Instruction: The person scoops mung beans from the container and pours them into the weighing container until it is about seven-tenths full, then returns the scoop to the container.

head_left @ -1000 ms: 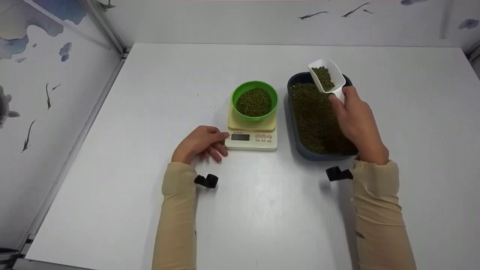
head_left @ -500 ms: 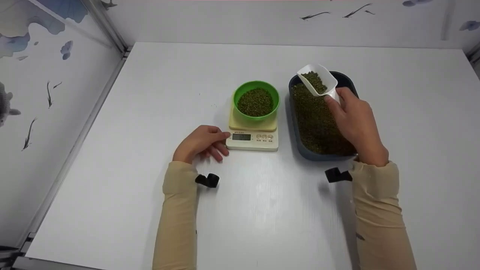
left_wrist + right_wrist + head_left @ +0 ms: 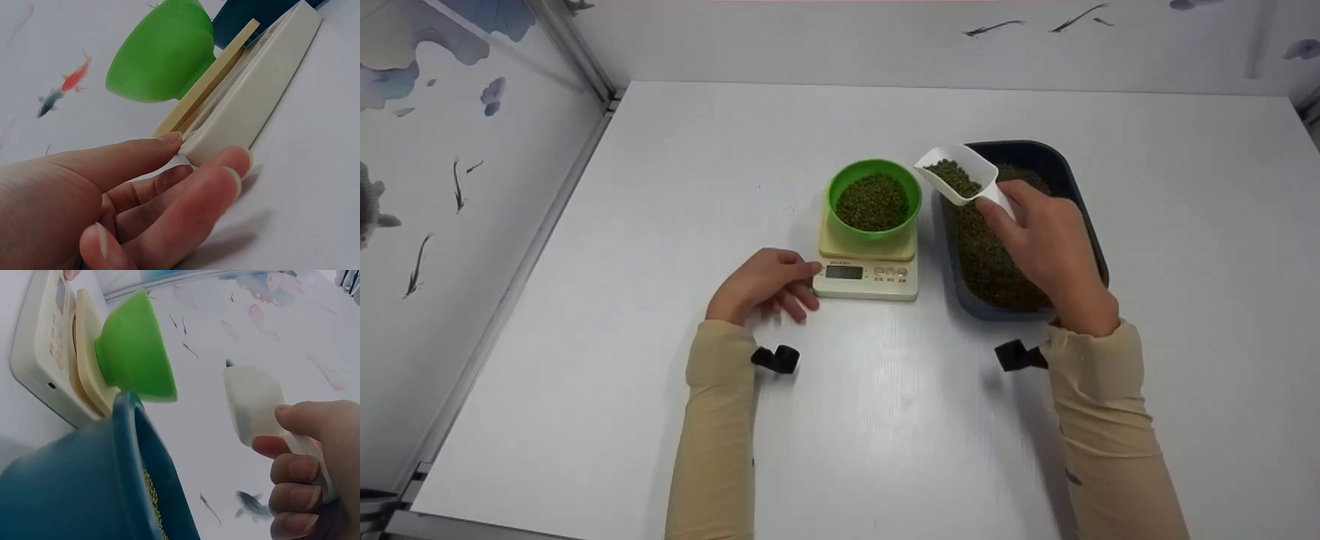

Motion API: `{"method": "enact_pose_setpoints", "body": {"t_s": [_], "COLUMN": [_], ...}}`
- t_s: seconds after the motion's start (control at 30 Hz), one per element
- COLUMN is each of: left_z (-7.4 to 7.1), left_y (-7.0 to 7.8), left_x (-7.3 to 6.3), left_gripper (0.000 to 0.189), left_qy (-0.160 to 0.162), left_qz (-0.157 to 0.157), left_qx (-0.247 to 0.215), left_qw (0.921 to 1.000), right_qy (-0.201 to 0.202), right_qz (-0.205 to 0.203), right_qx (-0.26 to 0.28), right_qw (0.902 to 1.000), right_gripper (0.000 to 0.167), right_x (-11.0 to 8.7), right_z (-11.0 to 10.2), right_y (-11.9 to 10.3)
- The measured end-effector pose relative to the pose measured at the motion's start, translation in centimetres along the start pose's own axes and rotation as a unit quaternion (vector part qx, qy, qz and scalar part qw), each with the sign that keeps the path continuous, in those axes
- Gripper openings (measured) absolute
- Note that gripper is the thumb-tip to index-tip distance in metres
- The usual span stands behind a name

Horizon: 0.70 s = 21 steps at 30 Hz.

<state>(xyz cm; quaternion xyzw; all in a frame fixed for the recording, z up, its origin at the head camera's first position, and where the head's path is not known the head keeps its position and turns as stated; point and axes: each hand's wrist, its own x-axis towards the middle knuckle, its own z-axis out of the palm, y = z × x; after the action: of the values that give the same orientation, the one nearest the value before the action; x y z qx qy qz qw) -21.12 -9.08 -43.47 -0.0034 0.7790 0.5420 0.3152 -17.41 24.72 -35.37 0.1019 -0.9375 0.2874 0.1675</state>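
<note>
My right hand (image 3: 1050, 244) grips the handle of a white scoop (image 3: 977, 166), with its fingers curled round it in the right wrist view. The scoop holds small green beans (image 3: 952, 178), likely mung beans, and hangs between the green bowl (image 3: 851, 175) and the dark blue tub (image 3: 1057, 161). More beans lie in both bowl and tub. The bowl sits on the pale yellow platform of a white digital scale (image 3: 870, 291). At the scale's left edge is my left hand (image 3: 765, 281), its thumb touching the corner and its other fingers loosely bent beside it (image 3: 185, 208).
The tub stands just right of the scale, its wall (image 3: 73, 484) rising beside it in the right wrist view. A white table (image 3: 885, 420) carries everything. Printed panels (image 3: 810, 41) border it at the back and left.
My right hand has carried the bean-filled scoop leftward and slightly nearer, from above the tub's far end to beside the bowl's right rim. The left hand stays at the scale.
</note>
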Motion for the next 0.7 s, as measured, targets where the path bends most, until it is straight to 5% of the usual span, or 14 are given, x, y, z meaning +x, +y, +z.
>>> {"method": "enact_pose_setpoints", "body": {"t_s": [0.33,0.7], "left_z": [0.5,1.6], "left_y": [0.6,0.9], "left_x": [0.1,0.6], "left_gripper": [0.040,0.040], "left_qy": [-0.006,-0.018], "left_qz": [0.006,0.009], "left_qx": [-0.001,-0.007], "left_qw": [1.0000,0.9998], "right_qy": [0.007,-0.047], "right_qz": [-0.029,-0.060], "right_qx": [0.034,0.001], "right_qw": [0.9990,0.9971], "right_gripper": [0.045,0.048], "right_x": [0.3,2.0], "right_z": [0.3,0.5], "right_y": [-1.6,-2.2]}}
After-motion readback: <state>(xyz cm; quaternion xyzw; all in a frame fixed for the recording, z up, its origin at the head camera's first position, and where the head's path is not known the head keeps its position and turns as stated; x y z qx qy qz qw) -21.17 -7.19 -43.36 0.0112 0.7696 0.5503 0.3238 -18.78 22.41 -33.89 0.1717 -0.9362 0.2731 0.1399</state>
